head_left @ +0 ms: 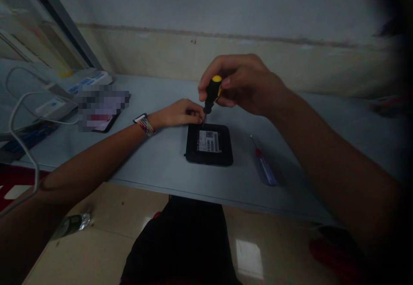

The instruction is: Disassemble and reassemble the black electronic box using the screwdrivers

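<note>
A flat black box (209, 158) with rounded corners lies on the table, its white printed label facing up. My right hand (245, 82) grips a black and yellow screwdriver (213, 92) by its handle. The screwdriver is steeply tilted, with its shaft pointing down at the far left part of the box. My left hand (180, 113) rests at the box's far left corner, fingers curled close by the shaft; what they pinch, if anything, is hidden. A second screwdriver (264, 166), with a clear handle and a red collar, lies right of the box.
The table (155, 164) stands against a wall. At the left are a phone (109, 108) with a blurred screen, a white power strip (97, 79) and a looping white cable (13, 121). A bottle (74, 224) lies on the floor below.
</note>
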`<state>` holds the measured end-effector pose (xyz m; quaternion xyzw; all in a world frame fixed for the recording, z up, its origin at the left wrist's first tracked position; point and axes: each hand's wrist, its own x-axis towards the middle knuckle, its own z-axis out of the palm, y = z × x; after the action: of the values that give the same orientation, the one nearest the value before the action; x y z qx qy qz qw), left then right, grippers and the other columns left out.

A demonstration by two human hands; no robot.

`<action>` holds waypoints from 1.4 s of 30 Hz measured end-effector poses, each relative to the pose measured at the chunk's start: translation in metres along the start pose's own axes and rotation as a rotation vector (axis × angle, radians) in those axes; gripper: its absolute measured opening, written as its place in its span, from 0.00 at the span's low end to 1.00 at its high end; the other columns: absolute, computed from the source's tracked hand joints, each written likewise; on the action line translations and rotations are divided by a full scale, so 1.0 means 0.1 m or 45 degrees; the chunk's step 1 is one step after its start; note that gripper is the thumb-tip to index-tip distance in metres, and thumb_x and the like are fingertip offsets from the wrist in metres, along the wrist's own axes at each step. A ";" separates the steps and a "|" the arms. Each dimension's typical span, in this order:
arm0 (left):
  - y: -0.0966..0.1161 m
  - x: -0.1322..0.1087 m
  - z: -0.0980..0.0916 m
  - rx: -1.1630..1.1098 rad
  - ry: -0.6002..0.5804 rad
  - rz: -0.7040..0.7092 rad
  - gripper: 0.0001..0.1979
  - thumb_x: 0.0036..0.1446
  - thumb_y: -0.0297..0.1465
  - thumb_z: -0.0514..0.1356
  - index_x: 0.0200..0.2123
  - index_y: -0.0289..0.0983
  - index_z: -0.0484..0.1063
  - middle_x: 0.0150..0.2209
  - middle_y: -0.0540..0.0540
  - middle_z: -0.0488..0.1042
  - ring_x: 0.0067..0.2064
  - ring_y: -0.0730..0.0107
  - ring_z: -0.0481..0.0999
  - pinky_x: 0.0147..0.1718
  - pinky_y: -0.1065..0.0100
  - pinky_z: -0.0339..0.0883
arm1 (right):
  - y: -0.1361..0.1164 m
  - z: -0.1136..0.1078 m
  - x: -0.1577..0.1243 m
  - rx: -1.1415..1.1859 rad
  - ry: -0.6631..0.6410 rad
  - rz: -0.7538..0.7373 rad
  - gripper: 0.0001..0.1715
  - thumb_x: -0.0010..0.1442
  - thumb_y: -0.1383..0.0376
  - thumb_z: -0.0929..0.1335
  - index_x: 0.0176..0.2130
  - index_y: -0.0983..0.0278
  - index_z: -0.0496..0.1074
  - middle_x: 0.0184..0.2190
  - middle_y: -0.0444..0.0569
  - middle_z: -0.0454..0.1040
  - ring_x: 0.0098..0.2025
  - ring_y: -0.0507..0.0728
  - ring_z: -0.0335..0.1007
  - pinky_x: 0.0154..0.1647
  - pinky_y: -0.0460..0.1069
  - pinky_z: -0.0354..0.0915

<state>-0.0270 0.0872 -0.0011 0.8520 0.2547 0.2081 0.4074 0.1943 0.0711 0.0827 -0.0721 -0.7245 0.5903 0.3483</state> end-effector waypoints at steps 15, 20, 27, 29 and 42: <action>-0.08 0.02 0.01 -0.029 0.005 0.027 0.12 0.62 0.38 0.65 0.40 0.35 0.84 0.37 0.44 0.84 0.37 0.66 0.80 0.40 0.66 0.71 | 0.00 -0.05 -0.01 -0.119 0.032 0.027 0.16 0.61 0.65 0.81 0.41 0.62 0.74 0.43 0.50 0.89 0.24 0.47 0.69 0.20 0.43 0.60; -0.03 0.00 0.00 -0.076 0.010 0.012 0.10 0.62 0.36 0.67 0.39 0.35 0.84 0.36 0.44 0.84 0.38 0.65 0.80 0.41 0.66 0.72 | -0.01 -0.10 -0.03 -0.152 -0.006 -0.023 0.12 0.65 0.64 0.76 0.47 0.67 0.83 0.44 0.52 0.88 0.21 0.47 0.64 0.18 0.45 0.59; -0.04 0.00 0.00 -0.012 0.002 -0.014 0.11 0.63 0.35 0.65 0.40 0.35 0.84 0.38 0.44 0.84 0.39 0.67 0.81 0.42 0.67 0.73 | 0.03 0.01 -0.01 -0.025 -0.015 -0.013 0.14 0.65 0.60 0.78 0.44 0.68 0.82 0.35 0.48 0.85 0.20 0.46 0.60 0.16 0.44 0.52; -0.06 0.01 0.00 0.002 0.015 -0.014 0.11 0.63 0.36 0.66 0.40 0.35 0.84 0.38 0.44 0.85 0.39 0.66 0.81 0.43 0.66 0.73 | 0.04 0.05 0.00 -0.091 0.033 -0.005 0.16 0.64 0.59 0.80 0.46 0.66 0.80 0.34 0.46 0.85 0.20 0.46 0.62 0.16 0.43 0.53; -0.09 0.00 0.01 -0.060 -0.002 0.025 0.14 0.63 0.39 0.66 0.42 0.34 0.84 0.37 0.44 0.83 0.37 0.68 0.80 0.38 0.68 0.71 | 0.06 -0.04 -0.03 -0.112 0.002 -0.003 0.16 0.67 0.57 0.78 0.49 0.65 0.81 0.46 0.51 0.87 0.22 0.46 0.67 0.18 0.43 0.60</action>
<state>-0.0289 0.0918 -0.0089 0.8448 0.2412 0.2173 0.4254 0.1970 0.0744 0.0765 -0.0868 -0.7495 0.5576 0.3461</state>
